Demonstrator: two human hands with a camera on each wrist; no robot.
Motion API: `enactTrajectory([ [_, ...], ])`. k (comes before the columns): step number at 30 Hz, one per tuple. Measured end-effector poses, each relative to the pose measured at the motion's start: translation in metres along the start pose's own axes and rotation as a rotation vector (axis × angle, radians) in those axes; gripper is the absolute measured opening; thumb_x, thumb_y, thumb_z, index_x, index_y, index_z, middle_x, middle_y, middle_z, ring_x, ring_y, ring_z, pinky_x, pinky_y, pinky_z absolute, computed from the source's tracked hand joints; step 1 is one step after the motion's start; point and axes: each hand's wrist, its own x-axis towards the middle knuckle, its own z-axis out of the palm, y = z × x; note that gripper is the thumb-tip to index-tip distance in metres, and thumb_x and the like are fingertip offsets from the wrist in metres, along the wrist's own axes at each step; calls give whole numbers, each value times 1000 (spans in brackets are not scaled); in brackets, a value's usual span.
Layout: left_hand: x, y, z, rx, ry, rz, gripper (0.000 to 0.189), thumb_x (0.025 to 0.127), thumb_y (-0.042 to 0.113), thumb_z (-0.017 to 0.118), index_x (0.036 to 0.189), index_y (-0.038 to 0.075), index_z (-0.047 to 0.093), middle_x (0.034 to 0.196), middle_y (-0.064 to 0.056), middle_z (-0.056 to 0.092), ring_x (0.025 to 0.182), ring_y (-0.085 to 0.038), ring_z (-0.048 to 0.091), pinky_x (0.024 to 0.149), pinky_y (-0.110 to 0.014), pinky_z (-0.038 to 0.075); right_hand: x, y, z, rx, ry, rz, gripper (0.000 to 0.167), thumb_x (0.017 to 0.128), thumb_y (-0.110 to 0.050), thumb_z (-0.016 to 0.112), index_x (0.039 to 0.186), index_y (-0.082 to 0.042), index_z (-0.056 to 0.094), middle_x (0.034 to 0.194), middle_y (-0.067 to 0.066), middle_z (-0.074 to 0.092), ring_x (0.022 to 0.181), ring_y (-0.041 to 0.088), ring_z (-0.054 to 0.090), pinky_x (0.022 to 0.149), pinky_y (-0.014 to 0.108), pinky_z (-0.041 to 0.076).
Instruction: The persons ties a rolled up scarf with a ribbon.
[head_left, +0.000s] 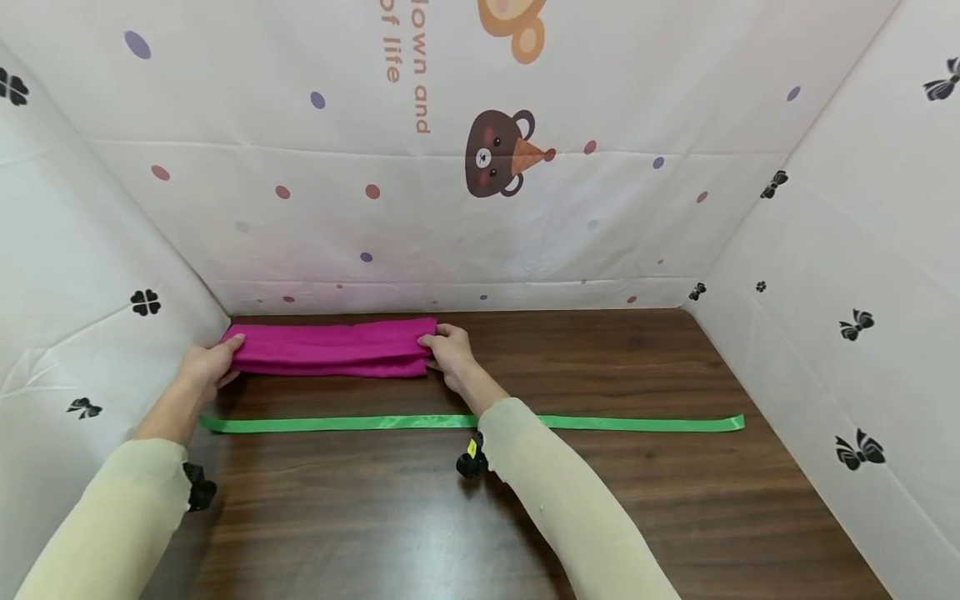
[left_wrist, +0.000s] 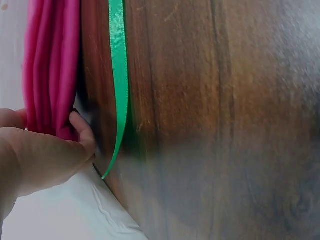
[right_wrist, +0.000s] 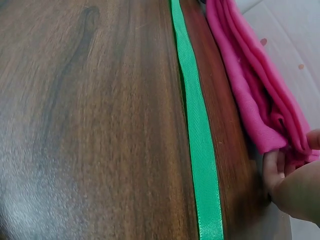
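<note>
A magenta cloth (head_left: pixel 330 347), folded into a long flat strip, lies at the back left of the wooden table, close to the rear wall. My left hand (head_left: pixel 208 365) grips its left end, thumb on top and fingers beneath. At the other end my right hand (head_left: pixel 452 352) pinches the cloth the same way. Several stacked layers of the cloth (left_wrist: pixel 52 65) show in the left wrist view, and its folds (right_wrist: pixel 250 80) appear in the right wrist view too. In front of the cloth a green ribbon (head_left: pixel 322 423) stretches across the table, passing under my right forearm.
White printed sheets stand as a back wall (head_left: pixel 420 225), a left wall (head_left: pixel 67 250) and a right wall (head_left: pixel 810 250) around the brown wooden table (head_left: pixel 360 500). The ribbon's right end (head_left: pixel 731 423) lies near the right wall.
</note>
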Motion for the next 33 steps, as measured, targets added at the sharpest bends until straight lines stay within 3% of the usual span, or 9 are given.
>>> enactTrajectory([
  [3,1,-1,-1,0,5,-11,80,112,40,37,161,-16,9,124,-14,46,70,5,58,87,-22,59,-1,0,0,-17,-20,-5,37,102,-13,70,137,-4,62,119,9,67,102,19,68,85,34,60],
  [6,0,0,-1,17,19,-14,76,113,38,33,160,-18,12,125,-16,46,69,5,58,84,-21,59,-2,-2,2,-36,-29,-8,41,102,-20,72,139,-7,61,120,8,67,102,17,67,86,34,60],
  [10,0,1,-1,37,33,-1,71,113,33,36,161,-16,16,151,-30,36,66,9,54,84,-18,58,-4,-5,4,-74,-19,-27,47,103,-24,73,143,-8,58,116,8,69,98,17,68,87,36,60],
  [13,1,1,0,55,40,38,68,112,30,39,162,-12,21,163,-29,26,66,13,52,81,-17,58,-6,-6,5,-96,-8,-48,45,102,-22,73,142,-9,57,110,10,69,93,18,70,88,39,61],
  [16,1,-1,0,58,48,73,67,110,30,42,161,-11,25,154,-29,34,68,12,52,77,-17,58,-8,-5,7,-100,-4,-55,43,102,-20,73,141,-10,57,106,12,68,91,19,72,84,40,63],
  [21,-1,-4,-1,21,57,76,71,110,34,47,161,-9,25,138,-22,43,69,10,53,72,-18,58,-10,-2,9,-123,-5,-58,40,102,-19,73,138,-12,56,105,11,65,88,21,71,77,39,63],
  [33,0,-9,2,26,84,141,74,108,36,58,162,-6,28,148,-25,42,67,9,58,70,-21,60,-6,2,9,-120,53,-96,28,101,-11,72,126,-11,60,100,8,63,82,17,65,66,31,57],
])
